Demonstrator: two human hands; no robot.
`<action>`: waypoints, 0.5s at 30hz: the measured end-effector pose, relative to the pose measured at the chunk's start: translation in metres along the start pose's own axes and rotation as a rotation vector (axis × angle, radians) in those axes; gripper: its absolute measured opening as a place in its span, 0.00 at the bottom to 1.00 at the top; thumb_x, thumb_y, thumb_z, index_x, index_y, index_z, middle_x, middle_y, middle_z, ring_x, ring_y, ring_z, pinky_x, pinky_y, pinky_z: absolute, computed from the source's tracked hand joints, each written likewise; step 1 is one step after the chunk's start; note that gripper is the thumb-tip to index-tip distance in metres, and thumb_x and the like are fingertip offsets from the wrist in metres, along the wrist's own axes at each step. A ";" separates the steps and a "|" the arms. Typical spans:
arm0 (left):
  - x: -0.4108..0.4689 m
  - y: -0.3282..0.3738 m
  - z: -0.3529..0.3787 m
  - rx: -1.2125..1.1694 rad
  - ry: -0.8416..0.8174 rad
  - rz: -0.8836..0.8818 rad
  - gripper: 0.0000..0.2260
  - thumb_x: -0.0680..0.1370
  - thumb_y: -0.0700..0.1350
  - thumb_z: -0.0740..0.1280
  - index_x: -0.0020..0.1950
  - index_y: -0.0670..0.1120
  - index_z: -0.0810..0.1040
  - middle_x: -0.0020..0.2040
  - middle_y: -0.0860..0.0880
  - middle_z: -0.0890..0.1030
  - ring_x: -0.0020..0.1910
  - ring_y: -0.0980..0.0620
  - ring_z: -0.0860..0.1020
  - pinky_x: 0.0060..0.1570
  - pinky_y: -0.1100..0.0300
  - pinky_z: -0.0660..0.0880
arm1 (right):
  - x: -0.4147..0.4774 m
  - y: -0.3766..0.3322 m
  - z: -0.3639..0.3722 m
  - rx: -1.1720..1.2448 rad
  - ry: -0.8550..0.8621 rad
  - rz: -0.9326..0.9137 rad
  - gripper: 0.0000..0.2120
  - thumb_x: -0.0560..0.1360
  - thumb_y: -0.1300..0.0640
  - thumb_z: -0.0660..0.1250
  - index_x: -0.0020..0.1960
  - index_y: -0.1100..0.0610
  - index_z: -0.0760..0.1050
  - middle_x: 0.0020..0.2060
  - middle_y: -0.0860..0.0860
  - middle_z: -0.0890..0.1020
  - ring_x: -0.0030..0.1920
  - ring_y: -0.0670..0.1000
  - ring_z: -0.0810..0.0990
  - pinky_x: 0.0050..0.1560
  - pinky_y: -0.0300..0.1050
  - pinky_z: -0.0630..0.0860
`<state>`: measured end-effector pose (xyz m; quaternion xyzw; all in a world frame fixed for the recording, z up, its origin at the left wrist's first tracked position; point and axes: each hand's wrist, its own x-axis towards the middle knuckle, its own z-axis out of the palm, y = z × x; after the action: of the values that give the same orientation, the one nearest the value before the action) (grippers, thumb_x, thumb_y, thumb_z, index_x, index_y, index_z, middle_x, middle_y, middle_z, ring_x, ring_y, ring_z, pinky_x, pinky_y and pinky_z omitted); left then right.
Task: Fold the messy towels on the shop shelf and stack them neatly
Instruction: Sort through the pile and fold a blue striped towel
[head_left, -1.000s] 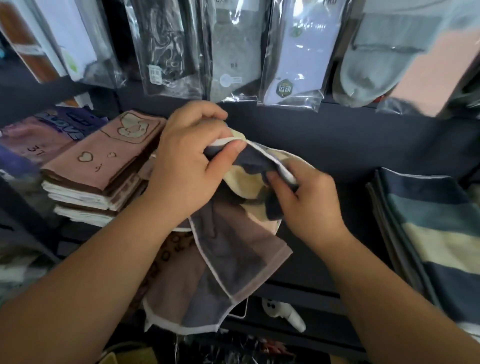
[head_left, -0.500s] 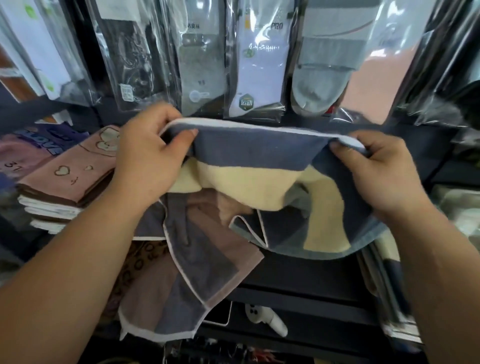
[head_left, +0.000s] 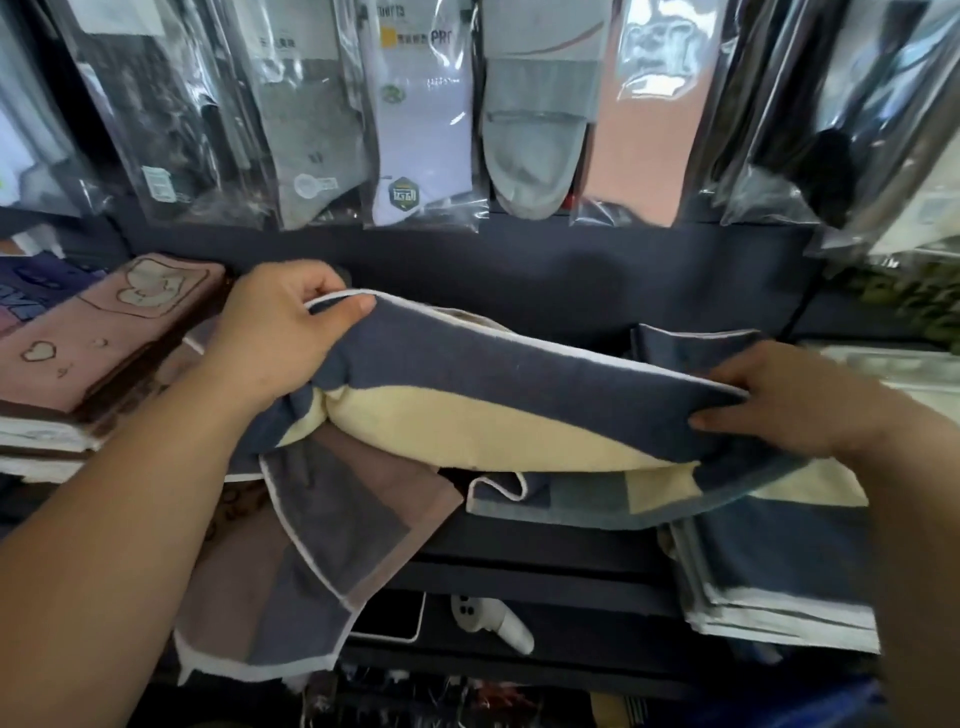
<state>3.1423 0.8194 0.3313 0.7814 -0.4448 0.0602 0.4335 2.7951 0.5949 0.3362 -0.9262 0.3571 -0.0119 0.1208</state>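
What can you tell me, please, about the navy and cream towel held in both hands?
The navy and cream towel looks like soft terry, with broad navy, cream and grey-blue bands and thin white trim. It is stretched sideways above the dark shelf, top edge taut, lower part sagging in loose folds. The left hand pinches its left end; the right hand grips its right end. Its lower folds lie over a brown and grey towel and a folded stack.

Both hands, left (head_left: 275, 332) and right (head_left: 789, 400), pinch navy-cream towel (head_left: 493, 395) stretched above shelf (head_left: 519, 280).
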 end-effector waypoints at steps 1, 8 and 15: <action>0.000 -0.003 0.002 0.002 -0.051 -0.012 0.11 0.78 0.49 0.72 0.38 0.46 0.79 0.35 0.48 0.80 0.36 0.49 0.78 0.37 0.53 0.72 | 0.001 0.009 0.001 0.001 0.052 0.041 0.12 0.70 0.48 0.76 0.33 0.53 0.80 0.29 0.50 0.81 0.35 0.50 0.81 0.40 0.48 0.75; -0.008 -0.016 0.011 -0.028 0.011 -0.067 0.12 0.84 0.49 0.60 0.44 0.46 0.72 0.37 0.45 0.73 0.38 0.48 0.71 0.41 0.48 0.68 | -0.013 0.039 0.022 0.169 0.364 0.294 0.10 0.75 0.55 0.73 0.37 0.59 0.80 0.31 0.54 0.80 0.37 0.57 0.80 0.36 0.48 0.70; -0.013 0.008 0.002 -0.157 0.354 -0.004 0.10 0.84 0.49 0.59 0.45 0.47 0.72 0.36 0.54 0.71 0.38 0.56 0.68 0.40 0.57 0.64 | -0.016 -0.009 0.030 1.336 0.672 0.298 0.15 0.84 0.52 0.59 0.38 0.50 0.71 0.28 0.44 0.74 0.33 0.46 0.74 0.34 0.43 0.73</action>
<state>3.1283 0.8251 0.3288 0.7232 -0.3634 0.1612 0.5647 2.7921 0.6185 0.3105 -0.5447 0.4127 -0.4905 0.5407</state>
